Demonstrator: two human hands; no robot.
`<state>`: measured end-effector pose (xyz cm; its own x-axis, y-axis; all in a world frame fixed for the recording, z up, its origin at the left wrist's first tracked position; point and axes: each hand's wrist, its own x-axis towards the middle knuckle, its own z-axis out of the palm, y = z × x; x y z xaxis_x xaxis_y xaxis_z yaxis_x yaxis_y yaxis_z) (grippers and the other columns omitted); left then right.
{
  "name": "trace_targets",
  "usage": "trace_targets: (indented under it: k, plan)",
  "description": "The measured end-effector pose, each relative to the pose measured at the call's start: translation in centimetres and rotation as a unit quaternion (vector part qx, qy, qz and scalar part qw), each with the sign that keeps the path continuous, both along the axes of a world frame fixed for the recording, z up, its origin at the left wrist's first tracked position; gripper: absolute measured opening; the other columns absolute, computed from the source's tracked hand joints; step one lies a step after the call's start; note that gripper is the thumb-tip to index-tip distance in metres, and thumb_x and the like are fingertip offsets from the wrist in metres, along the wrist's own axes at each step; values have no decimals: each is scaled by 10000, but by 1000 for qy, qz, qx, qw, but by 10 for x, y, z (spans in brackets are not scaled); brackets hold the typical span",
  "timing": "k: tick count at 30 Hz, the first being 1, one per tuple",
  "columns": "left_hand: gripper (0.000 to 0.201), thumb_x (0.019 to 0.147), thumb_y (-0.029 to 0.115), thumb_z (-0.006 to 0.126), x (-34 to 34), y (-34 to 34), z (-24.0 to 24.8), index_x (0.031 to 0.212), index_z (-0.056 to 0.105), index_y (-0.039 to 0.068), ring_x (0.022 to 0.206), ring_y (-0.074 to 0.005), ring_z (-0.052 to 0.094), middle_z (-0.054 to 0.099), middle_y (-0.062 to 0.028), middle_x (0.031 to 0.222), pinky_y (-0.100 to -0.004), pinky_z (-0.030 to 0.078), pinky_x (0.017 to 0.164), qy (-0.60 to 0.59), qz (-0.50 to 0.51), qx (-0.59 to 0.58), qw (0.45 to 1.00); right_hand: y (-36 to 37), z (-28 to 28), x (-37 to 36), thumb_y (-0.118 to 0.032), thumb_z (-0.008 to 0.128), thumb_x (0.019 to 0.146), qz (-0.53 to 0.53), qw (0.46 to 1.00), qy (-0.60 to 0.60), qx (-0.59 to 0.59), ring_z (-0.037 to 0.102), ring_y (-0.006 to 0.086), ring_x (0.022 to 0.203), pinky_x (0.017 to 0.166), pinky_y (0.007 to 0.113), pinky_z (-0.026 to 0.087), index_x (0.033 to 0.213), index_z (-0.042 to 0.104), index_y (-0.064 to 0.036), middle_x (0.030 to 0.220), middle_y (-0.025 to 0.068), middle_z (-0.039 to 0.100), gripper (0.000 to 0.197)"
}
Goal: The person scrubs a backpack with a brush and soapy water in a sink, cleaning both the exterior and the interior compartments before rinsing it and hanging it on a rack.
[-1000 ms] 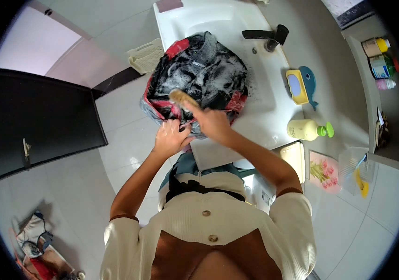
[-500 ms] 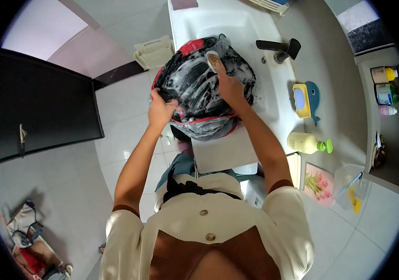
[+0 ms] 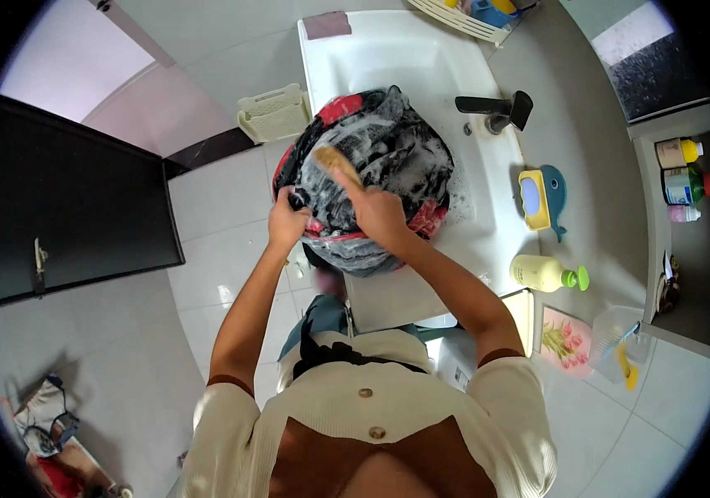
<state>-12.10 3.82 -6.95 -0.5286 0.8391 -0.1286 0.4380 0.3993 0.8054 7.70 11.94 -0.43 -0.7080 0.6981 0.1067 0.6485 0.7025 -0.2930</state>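
Note:
A black bag with red trim, covered in white suds, lies over the near left part of the white sink. Its left edge is gripped by my left hand, fingers curled round the fabric. My right hand is closed on a wooden scrub brush, which rests on the bag's foamy left side. The bristles are hidden under the brush's back. Whether the bag is a backpack or another kind of bag, I cannot tell.
A dark faucet stands at the sink's right edge. Along the right ledge are a whale-shaped soap dish and a pump bottle. A cream plastic basket hangs left of the sink. The black door is at far left.
The brush in my right hand has swept left and toward me across the bag. My left hand still grips the bag's edge. The whole view has shifted slightly.

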Motion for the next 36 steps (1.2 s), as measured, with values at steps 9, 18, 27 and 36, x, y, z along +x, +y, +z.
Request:
trace_targets:
  k: [9,18,27,36]
  plan:
    - [501,666,172,678,3,19,10,1140,531,105,857,-411,616,645,-227,894,-453,489,738,85,-18,-31,996,5,3,1,-71,526,803,-47,997,-30,-48,628,309,557,504,455,490,1407,312,-293,665,144,625,679]
    - [408,688,169,647,3,49,41,1082,561,106,825,-395,614,641,-194,875,-458,493,697,187,-41,-25,981,34,-7,-19,-100,508,826,-70,997,-7,-24,615,309,516,477,436,488,1374,377,-211,597,133,603,574]
    - [343,731,69,598,17,32,78,1073,603,82,886,-341,559,571,-142,1027,-415,454,755,374,-168,99,907,78,3,42,-173,481,912,-178,982,26,-55,609,358,574,509,469,463,1398,326,-198,681,167,632,511]
    - [368,782,366,692,33,41,75,907,648,23,757,-292,630,656,-139,755,-376,459,729,206,-293,-156,920,-33,0,48,-160,462,916,-51,989,36,-132,595,364,583,539,473,455,1416,314,-303,754,185,632,540]
